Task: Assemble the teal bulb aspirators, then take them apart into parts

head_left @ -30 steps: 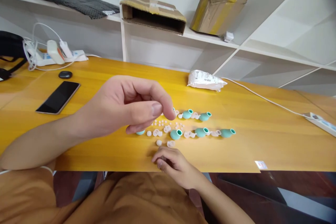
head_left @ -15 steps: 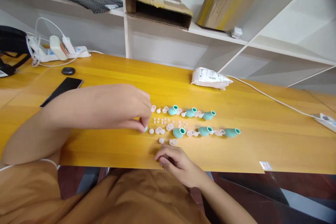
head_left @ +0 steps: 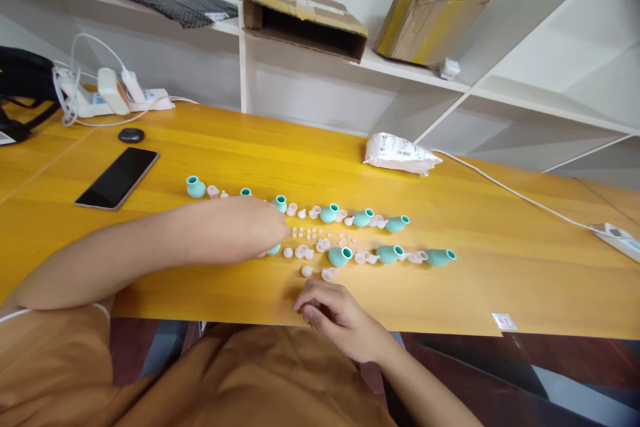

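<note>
My left hand (head_left: pixel 267 225) is low over the left part of the small pieces, back turned up and fingers mostly hidden. Beneath its edge a teal vase-shaped piece (head_left: pixel 274 249) shows partly. Behind the wrist are more teal pieces, among them one (head_left: pixel 196 187) at the far left. To the right, teal pieces (head_left: pixel 340 256) with open necks lie in two rows, with translucent cups (head_left: pixel 303 251) between them. Tiny pale discs (head_left: pixel 309 233) sit between the rows. My right hand (head_left: pixel 345 320) rests at the table's front edge, loosely curled, thumb apart, holding nothing, just below a translucent cup (head_left: pixel 329 274).
A phone (head_left: pixel 118 178) and a black case (head_left: pixel 131 135) lie at the left, before a power strip (head_left: pixel 155 99) with cables. A white package (head_left: pixel 401 154) stands at the back. Cardboard boxes (head_left: pixel 305 20) sit on the shelf. Another socket strip (head_left: pixel 619 235) is at the right edge.
My left hand has turned and its fingers have gone out of sight. Its forearm has moved lower, uncovering the phone and several teal pieces at the left. My right hand stays nearly still.
</note>
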Available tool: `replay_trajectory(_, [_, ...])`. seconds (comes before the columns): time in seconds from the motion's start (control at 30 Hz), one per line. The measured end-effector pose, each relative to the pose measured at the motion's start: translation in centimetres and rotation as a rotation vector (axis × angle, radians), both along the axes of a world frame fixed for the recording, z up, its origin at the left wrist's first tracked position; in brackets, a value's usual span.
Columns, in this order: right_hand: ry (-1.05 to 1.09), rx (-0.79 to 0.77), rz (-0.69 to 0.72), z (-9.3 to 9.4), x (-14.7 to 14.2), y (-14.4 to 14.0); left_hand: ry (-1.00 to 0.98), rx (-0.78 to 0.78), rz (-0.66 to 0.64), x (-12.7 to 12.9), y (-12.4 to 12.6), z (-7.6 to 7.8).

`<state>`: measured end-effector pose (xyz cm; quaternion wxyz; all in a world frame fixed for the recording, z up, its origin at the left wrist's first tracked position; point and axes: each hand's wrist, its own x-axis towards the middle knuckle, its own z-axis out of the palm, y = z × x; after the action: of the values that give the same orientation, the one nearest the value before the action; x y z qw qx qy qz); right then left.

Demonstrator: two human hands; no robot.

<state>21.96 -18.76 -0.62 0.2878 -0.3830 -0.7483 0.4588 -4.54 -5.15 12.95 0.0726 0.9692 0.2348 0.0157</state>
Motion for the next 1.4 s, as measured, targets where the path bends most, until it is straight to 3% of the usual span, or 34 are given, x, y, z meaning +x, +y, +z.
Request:
replay_trajectory(0.1, [0.004,0.001,0.009,0.0,0.0,0.1,0.203,0.054,-0.053,0.4,-0.2,1.0])
replay_trajectory(0.23, [0.009,0.016,0.014,0.1,0.0,0.2,0.203,0.112,-0.138,2.0,-0.6,1.3])
replay_trajectory(0.53, [0.02,0.034,0.027,-0.2,0.2,0.2,0.142,0.157,-0.264,4.4,0.3,-4.5])
replay_trajectory(0.77, [-0.015,0.06,0.044,-0.2,0.1,0.2,0.113,0.116,-0.193,4.7,0.3,-4.9])
replay_trajectory(1.0, [0.01,0.113,0.053,0.1,-0.5,-0.2,0.056,0.026,-0.14,4.9,0.8,-6.4])
replay_trajectory(1.13, [-0.042,0.277,0.087,1.1,-1.3,-0.7,0.091,0.122,-0.189,5.0,0.9,-6.5])
replay_trajectory(1.23, [-0.143,0.568,0.151,2.9,-1.2,0.3,0.083,0.155,-0.208,4.9,1.0,-6.4])
replay_trajectory(1.3, [-0.155,0.775,0.127,4.5,-0.6,2.2,0.071,0.159,-0.21,5.0,1.2,-6.3])
replay_trajectory(1.4, [-0.071,0.893,0.059,6.7,0.6,6.6,0.081,0.148,-0.223,5.0,1.5,-6.3])
